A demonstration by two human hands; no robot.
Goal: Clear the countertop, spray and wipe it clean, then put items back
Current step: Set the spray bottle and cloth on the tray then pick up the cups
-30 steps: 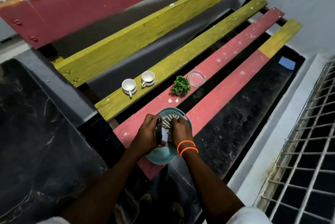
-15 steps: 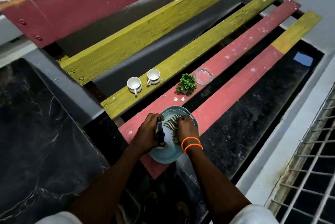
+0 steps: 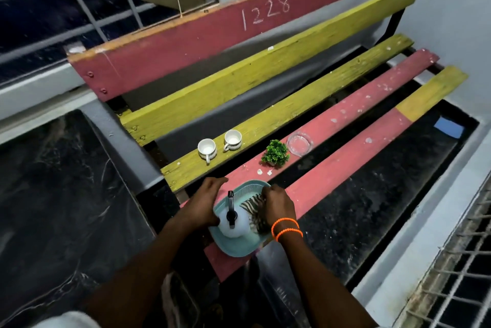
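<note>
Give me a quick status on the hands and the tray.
Left hand open beside spray bottle. Right hand on striped cloth in teal tray. Cups, plant uncleared.

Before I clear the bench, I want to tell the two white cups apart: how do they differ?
The left cup has its handle pointing toward the camera, while the right cup has its handle out to its left side. The left cup stands nearer the yellow slat's end; the right cup stands farther along it. The right cup shows a faint band near its base; the left cup shows none. Both are small, white, upright and look empty.
</note>
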